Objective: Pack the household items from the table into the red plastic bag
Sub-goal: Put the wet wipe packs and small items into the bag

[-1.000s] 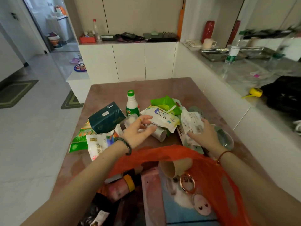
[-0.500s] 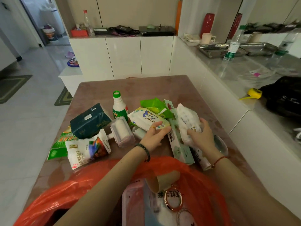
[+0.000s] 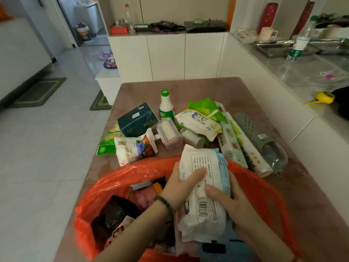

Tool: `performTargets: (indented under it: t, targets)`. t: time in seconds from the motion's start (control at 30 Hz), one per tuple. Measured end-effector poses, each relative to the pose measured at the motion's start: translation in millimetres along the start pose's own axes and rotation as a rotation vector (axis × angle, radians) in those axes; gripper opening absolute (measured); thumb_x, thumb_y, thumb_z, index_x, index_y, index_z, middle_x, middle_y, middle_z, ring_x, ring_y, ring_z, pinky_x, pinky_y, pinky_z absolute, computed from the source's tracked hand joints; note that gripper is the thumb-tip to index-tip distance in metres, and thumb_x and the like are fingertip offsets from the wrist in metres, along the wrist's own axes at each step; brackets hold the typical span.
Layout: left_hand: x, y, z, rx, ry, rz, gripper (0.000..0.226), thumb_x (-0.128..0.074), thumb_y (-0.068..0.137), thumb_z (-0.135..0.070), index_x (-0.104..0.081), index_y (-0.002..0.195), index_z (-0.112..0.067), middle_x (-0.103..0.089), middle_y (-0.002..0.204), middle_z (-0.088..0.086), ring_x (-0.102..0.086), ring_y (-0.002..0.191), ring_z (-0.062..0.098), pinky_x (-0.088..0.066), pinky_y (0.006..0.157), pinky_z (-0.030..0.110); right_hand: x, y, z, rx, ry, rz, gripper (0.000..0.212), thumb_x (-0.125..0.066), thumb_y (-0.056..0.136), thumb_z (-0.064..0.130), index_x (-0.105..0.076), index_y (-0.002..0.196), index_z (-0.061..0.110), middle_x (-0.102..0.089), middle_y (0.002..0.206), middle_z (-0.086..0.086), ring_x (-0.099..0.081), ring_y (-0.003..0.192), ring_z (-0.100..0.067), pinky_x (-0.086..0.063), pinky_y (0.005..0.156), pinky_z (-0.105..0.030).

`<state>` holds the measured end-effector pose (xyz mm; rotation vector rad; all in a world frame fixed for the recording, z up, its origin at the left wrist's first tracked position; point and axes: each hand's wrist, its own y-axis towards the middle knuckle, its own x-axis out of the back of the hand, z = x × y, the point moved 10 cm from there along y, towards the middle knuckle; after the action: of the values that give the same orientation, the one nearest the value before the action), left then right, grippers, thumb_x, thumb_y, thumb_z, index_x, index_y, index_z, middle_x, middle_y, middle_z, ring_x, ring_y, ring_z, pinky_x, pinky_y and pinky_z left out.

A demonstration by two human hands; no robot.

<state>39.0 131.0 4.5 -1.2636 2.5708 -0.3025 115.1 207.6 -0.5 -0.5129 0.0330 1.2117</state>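
Observation:
The red plastic bag (image 3: 120, 178) lies open at the near edge of the brown table (image 3: 207, 89), with several items inside. Over its mouth I hold a white wipes pack (image 3: 204, 195), barcode side up. My left hand (image 3: 181, 188) grips its left side and my right hand (image 3: 228, 199) grips its right side. Beyond the bag lie a dark green tissue box (image 3: 137, 120), a white bottle with a green cap (image 3: 166, 106), a salt pouch (image 3: 135, 148), a lint roller (image 3: 170, 136), another wipes pack (image 3: 198, 122) and a long cling-film box (image 3: 231, 140).
A grey perforated mat (image 3: 251, 127) and a clear bottle (image 3: 273, 154) lie at the table's right side, near the white counter wall. A green packet (image 3: 205, 107) and a green bag (image 3: 106, 142) also lie in the pile. Tiled floor runs along the left.
Both hands have lifted the white wipes pack off the pile and drawn it back over the open bag. The view has tilted down toward the bag.

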Motion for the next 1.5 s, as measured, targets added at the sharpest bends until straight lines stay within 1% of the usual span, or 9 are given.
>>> performTargets:
  t: [0.13,0.3,0.43,0.6,0.8,1.0,1.2,1.37,1.5]
  targets:
    - [61.1,-30.1,-1.3,-0.122,0.577,-0.173,0.043,-0.046,0.088,-0.043,-0.054,0.121,-0.017,-0.067,0.108,-0.004,-0.064,0.096,0.007,-0.052,0.091,0.032,-14.8,-7.5,-48.7,-0.182,0.061,0.012,0.050,-0.075,0.061,0.018,-0.058,0.108,0.024,-0.075,0.089,-0.012,-0.073,0.073,-0.025,-0.057,0.055,-0.030]
    - [105.0,-56.5,-62.4,-0.637,1.319,-0.386,0.047,-0.049,0.076,-0.047,-0.055,0.117,-0.024,-0.064,0.114,0.002,-0.050,0.105,0.013,-0.045,0.091,0.029,-28.6,0.6,-79.5,-0.198,-0.014,-0.011,0.055,-0.070,0.077,0.011,-0.048,0.126,0.025,-0.071,0.106,-0.011,-0.071,0.090,-0.028,-0.059,0.068,-0.036]
    - [125.0,-35.9,-55.4,-0.305,1.706,-0.296,0.059,-0.050,0.078,-0.056,-0.046,0.130,-0.028,-0.056,0.131,0.003,-0.044,0.124,0.025,-0.032,0.106,0.040,-58.2,15.4,-78.7,-0.072,-0.069,-0.066,0.034,-0.063,0.085,0.012,-0.050,0.112,0.028,-0.064,0.107,-0.001,-0.065,0.097,-0.021,-0.057,0.081,-0.038]
    - [146.9,-31.0,-36.6,-0.012,1.422,-0.224,0.042,-0.053,0.086,-0.038,-0.050,0.125,-0.024,-0.058,0.127,0.005,-0.053,0.117,0.024,-0.044,0.094,0.031,-87.2,13.4,-79.4,0.036,-0.410,0.073,0.032,-0.056,0.089,0.020,-0.042,0.114,0.035,-0.056,0.116,0.011,-0.055,0.116,-0.014,-0.049,0.098,-0.036]
    - [122.4,-25.4,-60.8,-0.107,1.204,-0.058,0.046,-0.064,0.078,-0.042,-0.049,0.121,-0.032,-0.050,0.105,-0.016,-0.045,0.097,0.002,-0.036,0.073,-0.003,-52.8,10.3,-39.1,-0.021,-0.887,0.114,0.016,-0.054,0.091,0.028,-0.057,0.076,0.022,-0.058,0.076,0.010,-0.054,0.063,0.002,-0.040,0.051,-0.005]
    - [90.5,43.9,-87.2,-0.176,0.716,-0.098,0.042,-0.055,0.087,-0.027,-0.047,0.127,-0.016,-0.053,0.106,-0.002,-0.053,0.098,0.014,-0.042,0.082,0.021,24.4,69.5,67.1,0.091,-0.276,-0.224,0.034,-0.057,0.089,0.019,-0.055,0.119,0.003,-0.066,0.096,-0.011,-0.066,0.082,-0.023,-0.057,0.067,-0.028]
    - [77.1,152.9,-61.7,0.067,0.395,-0.211,0.055,-0.050,0.089,-0.038,-0.035,0.136,-0.015,-0.047,0.136,0.010,-0.049,0.121,0.028,-0.044,0.095,0.037,59.8,169.3,46.8,-0.255,0.054,-0.309,0.045,-0.052,0.093,0.020,-0.039,0.133,0.005,-0.046,0.134,-0.018,-0.048,0.121,-0.032,-0.042,0.102,-0.038]
    - [69.9,199.2,-22.8,0.258,0.148,-0.269,0.061,-0.048,0.090,-0.038,-0.030,0.141,-0.011,-0.055,0.121,0.008,-0.055,0.085,0.022,-0.048,0.065,0.026,64.5,218.9,12.0,-0.434,0.088,-0.297,0.019,-0.056,0.090,0.026,-0.049,0.101,0.012,-0.053,0.090,-0.009,-0.055,0.073,-0.022,-0.049,0.040,-0.023]
    - [60.3,212.1,-2.6,0.328,-0.009,-0.277,0.063,-0.050,0.089,-0.038,-0.027,0.142,-0.011,-0.047,0.131,0.009,-0.057,0.095,0.023,-0.046,0.072,0.029,83.8,239.2,16.2,-0.273,-0.019,-0.380,0.021,-0.056,0.091,0.024,-0.051,0.077,0.010,-0.048,0.059,-0.005,-0.041,0.038,-0.010,-0.031,0.034,-0.015]
